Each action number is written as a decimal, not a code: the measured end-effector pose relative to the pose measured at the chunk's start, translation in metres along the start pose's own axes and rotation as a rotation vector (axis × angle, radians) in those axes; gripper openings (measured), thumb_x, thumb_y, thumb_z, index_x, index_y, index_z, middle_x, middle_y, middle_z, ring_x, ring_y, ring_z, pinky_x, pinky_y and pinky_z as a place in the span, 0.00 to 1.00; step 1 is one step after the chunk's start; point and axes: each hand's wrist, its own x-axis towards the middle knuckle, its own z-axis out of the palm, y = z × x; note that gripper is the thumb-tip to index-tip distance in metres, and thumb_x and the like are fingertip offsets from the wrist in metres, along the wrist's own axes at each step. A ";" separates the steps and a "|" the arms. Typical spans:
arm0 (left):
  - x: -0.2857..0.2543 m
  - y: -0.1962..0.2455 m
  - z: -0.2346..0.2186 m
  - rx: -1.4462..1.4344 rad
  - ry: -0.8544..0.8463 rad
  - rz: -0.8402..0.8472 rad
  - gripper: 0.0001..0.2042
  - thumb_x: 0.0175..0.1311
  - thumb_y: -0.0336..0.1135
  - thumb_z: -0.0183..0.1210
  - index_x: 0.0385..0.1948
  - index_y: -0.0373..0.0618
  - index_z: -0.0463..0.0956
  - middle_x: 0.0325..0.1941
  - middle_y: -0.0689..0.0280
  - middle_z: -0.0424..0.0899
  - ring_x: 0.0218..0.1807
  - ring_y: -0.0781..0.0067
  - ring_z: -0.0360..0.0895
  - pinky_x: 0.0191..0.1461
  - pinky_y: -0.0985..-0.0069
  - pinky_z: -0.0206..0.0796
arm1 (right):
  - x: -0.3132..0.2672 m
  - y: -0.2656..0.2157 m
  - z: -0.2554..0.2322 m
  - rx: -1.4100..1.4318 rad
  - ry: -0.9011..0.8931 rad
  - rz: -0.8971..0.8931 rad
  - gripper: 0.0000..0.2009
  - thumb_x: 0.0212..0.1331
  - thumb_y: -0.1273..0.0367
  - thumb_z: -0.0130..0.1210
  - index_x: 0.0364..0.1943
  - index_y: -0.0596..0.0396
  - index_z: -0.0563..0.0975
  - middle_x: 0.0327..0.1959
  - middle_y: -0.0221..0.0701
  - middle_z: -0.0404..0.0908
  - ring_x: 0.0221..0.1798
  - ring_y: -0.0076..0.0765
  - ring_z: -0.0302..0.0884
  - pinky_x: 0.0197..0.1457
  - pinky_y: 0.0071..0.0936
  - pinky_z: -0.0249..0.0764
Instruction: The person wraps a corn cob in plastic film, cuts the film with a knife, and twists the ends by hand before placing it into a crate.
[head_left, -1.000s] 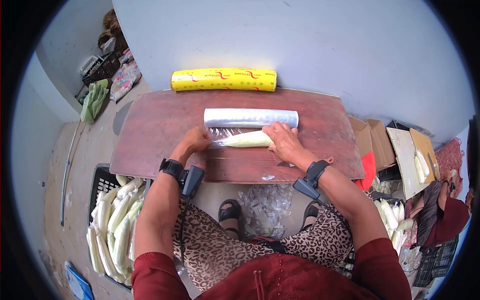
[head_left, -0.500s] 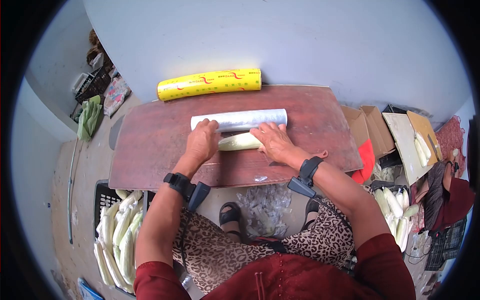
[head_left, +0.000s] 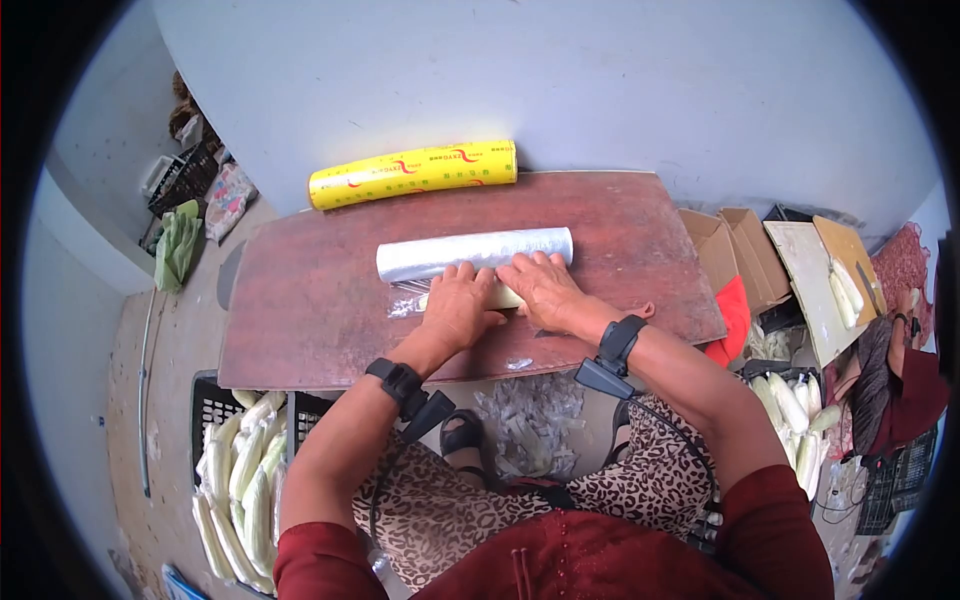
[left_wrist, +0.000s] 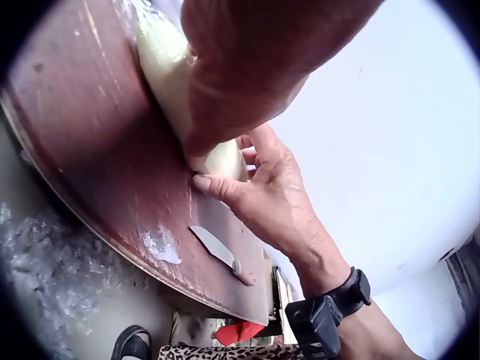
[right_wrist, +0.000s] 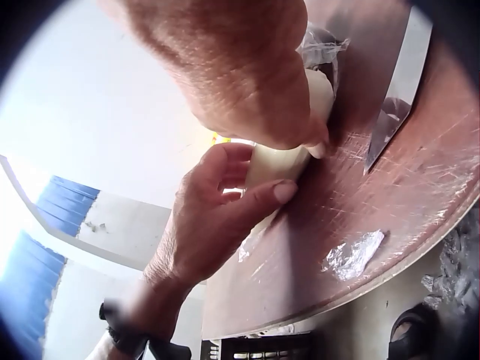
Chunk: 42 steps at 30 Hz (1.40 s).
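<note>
Closer to my right hand (head_left: 543, 291), my left hand (head_left: 457, 308) has moved right. Both half-close, fingers and thumbs round the long, pale-green corn cob (head_left: 504, 297). It lies left to right under both, neither nearer, just near of the shiny, clear plastic roll (head_left: 470, 252).

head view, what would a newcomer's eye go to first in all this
Probably the bright yellow roll along the back edge of the table, by the pale wall. Next, on the near side of the shiny film roll, the left hand and right hand gripping a pale cob. Below, leopard-print trousers stand out too.
</note>
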 end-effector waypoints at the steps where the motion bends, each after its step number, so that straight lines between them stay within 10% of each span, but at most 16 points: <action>1: -0.001 0.003 -0.002 0.022 -0.012 0.002 0.24 0.50 0.45 0.71 0.45 0.45 0.73 0.48 0.58 0.76 0.53 0.55 0.73 0.55 0.58 0.66 | -0.001 -0.001 0.001 -0.004 0.001 0.001 0.25 0.48 0.70 0.67 0.52 0.47 0.72 0.50 0.33 0.71 0.54 0.47 0.68 0.54 0.48 0.61; 22: 0.016 -0.011 0.005 -0.021 -0.067 0.013 0.26 0.49 0.42 0.70 0.52 0.48 0.75 0.47 0.59 0.76 0.53 0.54 0.74 0.56 0.59 0.67 | 0.060 0.040 -0.032 0.227 -0.109 0.275 0.16 0.69 0.58 0.44 0.49 0.48 0.78 0.52 0.32 0.83 0.55 0.51 0.77 0.51 0.58 0.64; 38: 0.025 -0.023 0.005 -0.155 -0.123 0.005 0.27 0.48 0.45 0.72 0.48 0.44 0.73 0.49 0.54 0.75 0.56 0.49 0.71 0.57 0.57 0.66 | 0.077 0.060 -0.018 -0.104 0.133 0.251 0.18 0.58 0.75 0.57 0.54 0.49 0.76 0.51 0.31 0.78 0.58 0.42 0.71 0.64 0.44 0.59; 42: 0.027 -0.026 0.011 -0.160 -0.123 -0.005 0.27 0.48 0.45 0.72 0.48 0.44 0.72 0.48 0.53 0.75 0.55 0.48 0.72 0.57 0.57 0.67 | 0.074 0.067 -0.029 0.319 0.024 0.215 0.18 0.56 0.71 0.62 0.52 0.55 0.77 0.47 0.35 0.80 0.51 0.42 0.77 0.56 0.40 0.70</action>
